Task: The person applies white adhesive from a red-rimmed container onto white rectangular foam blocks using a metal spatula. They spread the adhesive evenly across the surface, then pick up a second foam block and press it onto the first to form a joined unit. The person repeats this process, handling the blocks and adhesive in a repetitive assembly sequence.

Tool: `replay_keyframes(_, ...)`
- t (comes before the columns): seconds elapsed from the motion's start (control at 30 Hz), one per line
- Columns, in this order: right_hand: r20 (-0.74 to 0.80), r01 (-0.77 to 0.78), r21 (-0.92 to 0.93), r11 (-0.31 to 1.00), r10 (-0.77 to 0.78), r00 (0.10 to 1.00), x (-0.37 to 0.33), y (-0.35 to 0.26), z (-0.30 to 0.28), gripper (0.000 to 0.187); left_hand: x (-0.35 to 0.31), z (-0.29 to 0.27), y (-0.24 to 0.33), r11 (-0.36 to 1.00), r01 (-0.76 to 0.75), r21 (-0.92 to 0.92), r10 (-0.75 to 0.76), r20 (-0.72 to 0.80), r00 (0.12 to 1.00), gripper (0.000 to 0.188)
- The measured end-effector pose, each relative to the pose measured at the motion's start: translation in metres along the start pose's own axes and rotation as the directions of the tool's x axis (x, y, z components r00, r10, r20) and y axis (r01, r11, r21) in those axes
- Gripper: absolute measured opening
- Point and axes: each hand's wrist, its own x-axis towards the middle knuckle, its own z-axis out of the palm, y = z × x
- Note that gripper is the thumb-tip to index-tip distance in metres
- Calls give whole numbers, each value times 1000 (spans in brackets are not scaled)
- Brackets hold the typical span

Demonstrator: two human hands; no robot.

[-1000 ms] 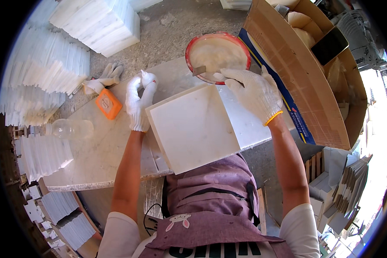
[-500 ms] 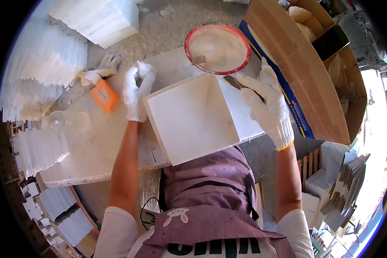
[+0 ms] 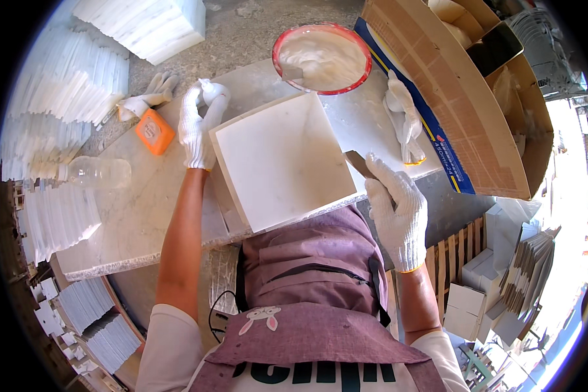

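Square white stone tiles (image 3: pixel 284 160), seemingly stacked with edges slightly offset, lie at the front of the stone-topped table (image 3: pixel 134 225). My left hand (image 3: pixel 199 130), in a white knit glove, is at their left side, closed around a small white rounded thing with a pointed tip (image 3: pixel 213 90). My right hand (image 3: pixel 398 209), also gloved, is off the tiles' near right side. Its fingers close on a flat scraper (image 3: pixel 359 163), whose blade points at the tile edge; the handle is hidden in the glove. Whether the blade touches the tile I cannot tell.
A red-rimmed basin (image 3: pixel 323 59) of whitish paste stands behind the tiles. Spare gloves (image 3: pixel 404 117) lie beside a big cardboard box (image 3: pixel 464 98) on the right. An orange pack (image 3: pixel 155 132), a clear plastic bottle (image 3: pixel 101 172) and stacked white slabs (image 3: pixel 75 72) are at left.
My right hand has come nearer with the scraper, from beside the basin to the tiles' right edge, uncovering the spare gloves. My left hand keeps its place beside the tiles. The view shifted slightly.
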Motion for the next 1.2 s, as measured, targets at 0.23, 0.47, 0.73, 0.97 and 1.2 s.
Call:
replay_keyframes(0.23, -20, 105, -96, 990, -108, 994, -5, 2, 2, 31, -1, -21, -23, 965, 101, -242, -98, 25, 995, 50)
replay_keyframes(0.47, -68, 109, -115, 987, -117, 991, -7, 5, -3, 34, -26, -42, 11, 989, -87, 118, 107, -184, 977, 50)
replay_keyframes(0.73, -58, -322, 375, 869, 368, 928, -21, 19, -15, 38, -83, -21, 146, 824, -567, 10, 514, 409, 754, 59)
replay_keyframes(0.97, 12, -377, 595, 709, 462, 887, -41, 30, -28, 45, -61, 43, 140, 623, -769, 141, 510, 672, 537, 72)
replay_keyframes(1.2, 161, -380, 821, 426, 466, 870, -41, 40, -38, 58, -42, 41, 134, 766, -640, 68, 493, 576, 652, 57)
